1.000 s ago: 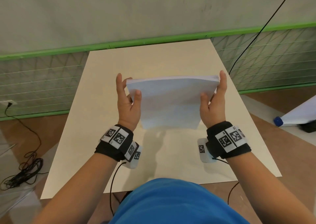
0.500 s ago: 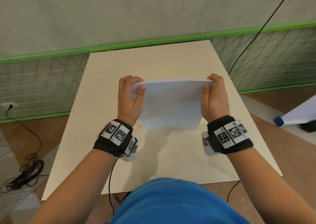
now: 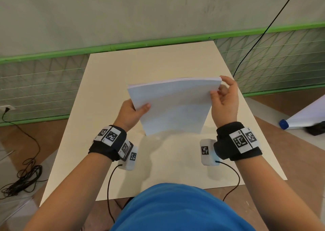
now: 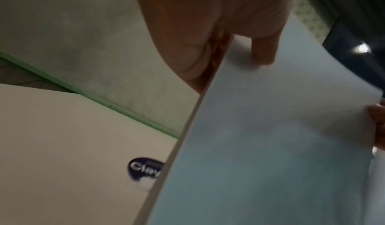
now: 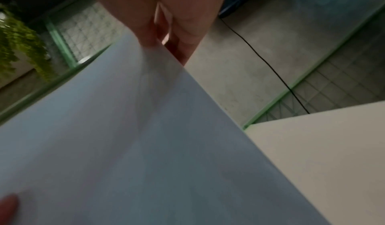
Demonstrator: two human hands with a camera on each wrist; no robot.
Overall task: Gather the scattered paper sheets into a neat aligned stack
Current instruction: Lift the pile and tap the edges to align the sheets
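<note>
A stack of white paper sheets [image 3: 174,105] is held up in the air above the cream table [image 3: 158,61], tilted and slightly bowed. My left hand [image 3: 133,112] grips its lower left edge, thumb on the front face and fingers hidden behind. My right hand [image 3: 224,97] pinches the upper right corner between thumb and fingers. In the left wrist view the stack [image 4: 270,138] fills the right side, with my thumb [image 4: 263,50] on it. The right wrist view shows the sheets [image 5: 135,146] curving under my right hand [image 5: 164,31]. The top edges look nearly flush.
The table stands against a grey wall with a green rail [image 3: 158,42]. A dark sticker [image 4: 144,167] sits on the tabletop. A black cable [image 3: 255,37] hangs at the right, coiled cable [image 3: 21,181] lies on the floor left, and a white roll with a blue cap [image 3: 283,124] lies right.
The stack has tilted, its right side raised. My left hand slid down to the lower left edge. My right hand shifted to pinch the upper right corner.
</note>
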